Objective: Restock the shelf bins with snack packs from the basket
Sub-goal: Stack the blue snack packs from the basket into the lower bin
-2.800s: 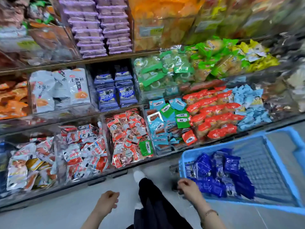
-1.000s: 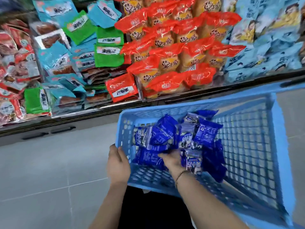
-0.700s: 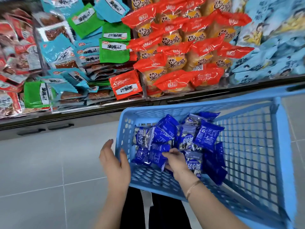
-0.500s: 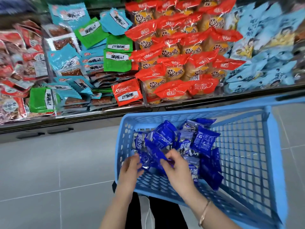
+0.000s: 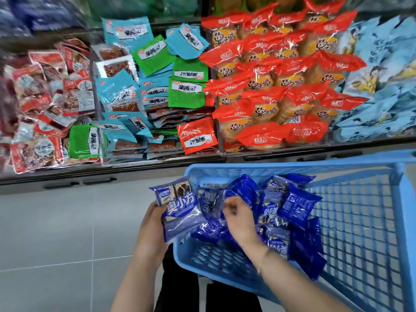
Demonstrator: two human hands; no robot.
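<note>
Left hand grips one dark-blue foil snack pack, held face-up just outside the left wall of the light-blue plastic lattice basket. Pack's long axis runs roughly toward the shelf. Right hand is inside the basket, fingers curled down onto the pile of matching blue packs; looks like it's pinching one, but can't tell for sure. The pile lies directly under and right of the right hand, so that hand is nearer for the next pick. Clear shelf bins sit ahead and above, well apart from both hands.
</note>
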